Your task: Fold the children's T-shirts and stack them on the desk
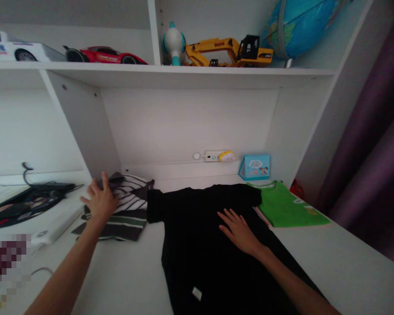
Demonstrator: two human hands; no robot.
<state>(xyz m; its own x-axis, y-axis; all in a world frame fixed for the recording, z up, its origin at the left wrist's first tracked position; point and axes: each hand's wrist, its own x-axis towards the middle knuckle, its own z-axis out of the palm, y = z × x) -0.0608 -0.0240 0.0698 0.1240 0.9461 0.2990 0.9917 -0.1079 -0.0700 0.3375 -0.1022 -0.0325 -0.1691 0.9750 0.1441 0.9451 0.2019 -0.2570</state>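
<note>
A black T-shirt (pixel 197 236) lies spread out on the white desk, its sleeves at the far end and a small white tag (pixel 197 293) showing near the bottom of the view. My right hand (pixel 239 231) rests flat on the shirt's right half, fingers stretched out. Over to the left, my left hand (pixel 101 200) has its fingers spread at a striped garment (pixel 133 188); whether it presses on the cloth I cannot tell. Under that garment sits a dark grey-green striped cloth (pixel 124 227). A green garment (pixel 289 205) lies folded by the shirt's right sleeve.
Behind the clothes stand a blue desk calendar (pixel 256 167) and a power strip (pixel 213 156). A shelf (pixel 190 72) overhead carries toy vehicles, including a yellow excavator (pixel 230 50), and a globe (pixel 302 26). Dark items with cables (pixel 29 203) lie at left; a purple curtain (pixel 367 175) hangs right.
</note>
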